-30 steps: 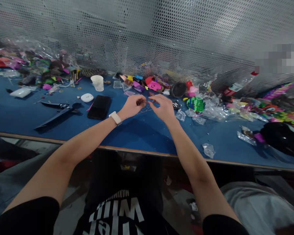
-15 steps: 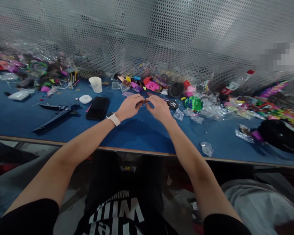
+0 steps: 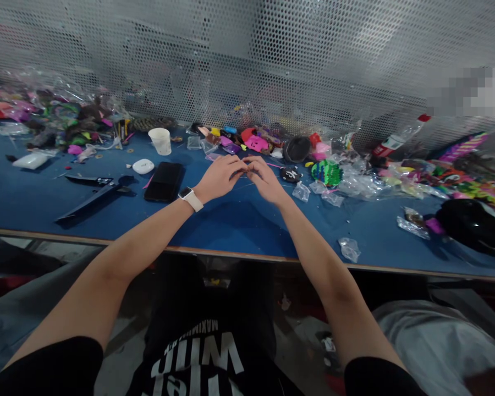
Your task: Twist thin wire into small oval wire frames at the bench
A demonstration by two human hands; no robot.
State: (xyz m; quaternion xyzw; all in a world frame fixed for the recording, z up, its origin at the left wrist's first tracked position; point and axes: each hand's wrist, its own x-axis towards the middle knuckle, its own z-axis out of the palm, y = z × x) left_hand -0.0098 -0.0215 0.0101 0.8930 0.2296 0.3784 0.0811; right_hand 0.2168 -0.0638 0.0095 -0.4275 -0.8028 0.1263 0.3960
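My left hand [image 3: 221, 177] and my right hand [image 3: 265, 179] meet fingertip to fingertip above the blue table [image 3: 239, 225]. Both have their fingers bent and pinched together. Whatever they hold is small and mostly hidden by the fingers; a thin pale strand seems to run below them. On my left wrist is a watch with a white band [image 3: 192, 199]. Left of my left hand lies a black phone [image 3: 164, 181]. Just right of my right hand are a round black piece with white marks [image 3: 291, 174] and a small clear plastic bag [image 3: 301, 191].
Farther left are a white cup [image 3: 160, 141], a white case [image 3: 143, 166] and dark blade-shaped pieces [image 3: 97, 199]. A green-and-blue piece [image 3: 326, 172], a bottle [image 3: 400, 137] and a shiny black object [image 3: 474, 226] lie right. Colourful piles line the perforated metal wall [image 3: 231, 60].
My right hand has shifted slightly left and up, its fingers now overlapping the left fingertips. More of the round black piece shows beside it. The things on the table stay put.
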